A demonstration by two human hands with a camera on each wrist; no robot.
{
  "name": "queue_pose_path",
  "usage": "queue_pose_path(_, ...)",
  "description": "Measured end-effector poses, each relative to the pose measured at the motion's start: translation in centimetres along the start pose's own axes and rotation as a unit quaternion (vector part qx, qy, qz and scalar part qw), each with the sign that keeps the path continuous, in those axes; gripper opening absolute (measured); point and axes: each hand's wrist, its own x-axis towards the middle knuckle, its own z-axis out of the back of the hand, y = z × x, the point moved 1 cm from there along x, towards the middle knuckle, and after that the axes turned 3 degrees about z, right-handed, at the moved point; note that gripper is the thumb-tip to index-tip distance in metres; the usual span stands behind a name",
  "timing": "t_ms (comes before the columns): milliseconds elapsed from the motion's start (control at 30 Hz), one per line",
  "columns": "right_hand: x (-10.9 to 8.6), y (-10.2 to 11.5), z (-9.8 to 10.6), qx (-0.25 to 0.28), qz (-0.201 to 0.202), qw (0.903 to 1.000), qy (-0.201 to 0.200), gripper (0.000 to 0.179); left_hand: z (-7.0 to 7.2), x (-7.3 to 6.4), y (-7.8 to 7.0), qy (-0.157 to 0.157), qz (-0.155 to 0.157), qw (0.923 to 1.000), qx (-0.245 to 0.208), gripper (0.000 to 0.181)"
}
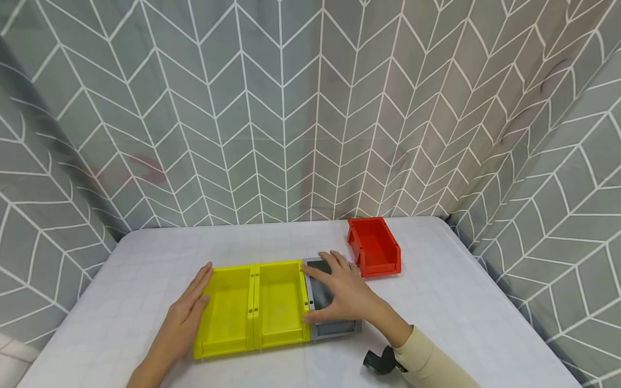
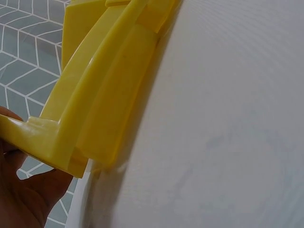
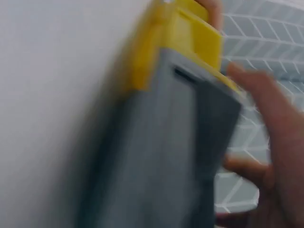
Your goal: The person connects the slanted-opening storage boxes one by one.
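Note:
Two yellow storage bins, a left one (image 1: 225, 307) and a middle one (image 1: 280, 304), stand side by side in the head view. A grey bin (image 1: 335, 327) adjoins them on the right. Against the outer side of the left yellow bin lies my left hand (image 1: 180, 317), its fingers fairly straight. My right hand (image 1: 346, 293) spans the grey bin with fingers spread, thumb near the seam with the middle yellow bin, and covers part of it. The right wrist view is blurred; there the fingers (image 3: 273, 104) appear beside the grey bin (image 3: 175, 118), not wrapped round it.
A red bin (image 1: 375, 245) stands behind and to the right of the grey one. Near my right forearm is a black device (image 1: 380, 361), apparently worn on the wrist. The white-covered table (image 1: 466, 312) is bordered by patterned grey curtains (image 1: 281, 108).

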Motion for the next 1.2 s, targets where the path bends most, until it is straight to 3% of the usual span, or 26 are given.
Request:
queue_pose_path(133,-0.2,-1.2,2.3,0.074,0.014,0.9954,-0.060,0.080,0.1,0.0,0.1,-0.001,-0.001,1.0000,-0.001,0.054)
queue_pose_path(233,0.1,-2.9,4.3,0.049,0.024,0.9903,-0.128,0.072,0.1,0.1,0.2,-0.003,-0.004,1.0000,-0.001,0.054)
queue_pose_path(333,0.6,-5.3,5.8,0.002,0.013,0.9868,-0.162,0.065,0.2,0.0,0.2,-0.005,-0.006,1.0000,-0.004,0.053)
queue_pose_path(433,1.0,-7.7,6.8,-0.025,-0.017,0.9876,-0.154,0.062,0.1,0.0,0.3,-0.004,-0.005,0.9999,-0.010,0.053)
queue_pose_path(700,2.2,-13.1,8.1,-0.033,-0.078,0.9905,-0.108,0.053,-0.1,-0.3,0.2,-0.006,0.003,0.9999,-0.010,0.053)
queue_pose_path(900,2.8,-16.2,7.8,0.017,-0.102,0.9895,-0.101,0.049,-0.1,-0.4,0.0,-0.007,0.001,0.9999,-0.010,0.053)
queue_pose_path(1200,2.7,-18.4,7.0,0.073,-0.128,0.9833,-0.107,0.045,0.0,-0.4,0.0,-0.011,-0.009,0.9998,-0.012,0.052)
